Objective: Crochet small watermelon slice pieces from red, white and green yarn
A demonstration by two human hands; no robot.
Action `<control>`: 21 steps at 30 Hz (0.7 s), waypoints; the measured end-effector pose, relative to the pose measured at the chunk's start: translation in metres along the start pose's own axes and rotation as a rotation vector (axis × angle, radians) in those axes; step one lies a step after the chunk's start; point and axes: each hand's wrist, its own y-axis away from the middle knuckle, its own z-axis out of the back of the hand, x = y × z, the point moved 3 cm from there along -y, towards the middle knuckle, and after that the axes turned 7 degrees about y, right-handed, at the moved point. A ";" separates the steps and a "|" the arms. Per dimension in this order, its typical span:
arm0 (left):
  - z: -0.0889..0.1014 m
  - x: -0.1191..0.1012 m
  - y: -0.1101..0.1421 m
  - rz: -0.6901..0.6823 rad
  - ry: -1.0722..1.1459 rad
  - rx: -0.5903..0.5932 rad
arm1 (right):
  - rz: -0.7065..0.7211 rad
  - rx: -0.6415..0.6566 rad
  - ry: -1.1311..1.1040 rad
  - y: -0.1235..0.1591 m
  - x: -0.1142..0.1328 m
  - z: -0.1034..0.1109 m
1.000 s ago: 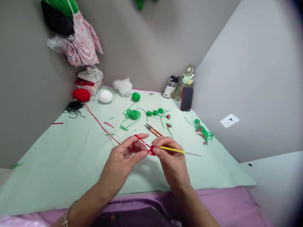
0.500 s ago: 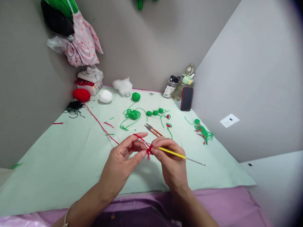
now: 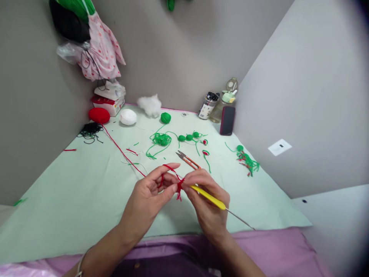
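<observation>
Between finger and thumb, my left hand [image 3: 152,196] pinches a small red crochet piece [image 3: 179,187], with short yarn tails hanging below it. Red yarn [image 3: 121,150] loops over its raised index finger and runs back to a red yarn ball [image 3: 99,115] at the left. My right hand [image 3: 209,200] is closed around a crochet hook [image 3: 211,198] with a yellow handle. The hook's working tip is at the red piece, mostly hidden by my fingers, and its bare metal end points down to the right. Just beyond my hands lie orange-handled thread snips [image 3: 188,159].
Farther back are tangled green yarn [image 3: 161,140], small green crochet balls [image 3: 189,137], a green yarn ball [image 3: 165,117], a white yarn ball [image 3: 128,117] and stuffing [image 3: 150,105]. A phone [image 3: 227,121], pen tin [image 3: 208,107] and bottle [image 3: 220,109] stand back right. Green-red scraps [image 3: 248,161] lie right.
The crochet hook has tilted, its free end swinging down and slightly right as my right hand turned. The red piece has rotated a little between my fingers. My left hand has barely moved.
</observation>
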 end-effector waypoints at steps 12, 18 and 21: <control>-0.004 0.005 -0.005 0.117 0.263 0.039 | -0.374 -0.011 -0.363 -0.002 -0.018 -0.005; -0.001 0.007 -0.003 0.071 0.207 0.028 | -0.314 -0.026 -0.279 -0.001 -0.011 -0.005; -0.001 0.005 -0.001 0.025 0.150 0.041 | -0.220 -0.042 -0.168 0.000 -0.006 -0.003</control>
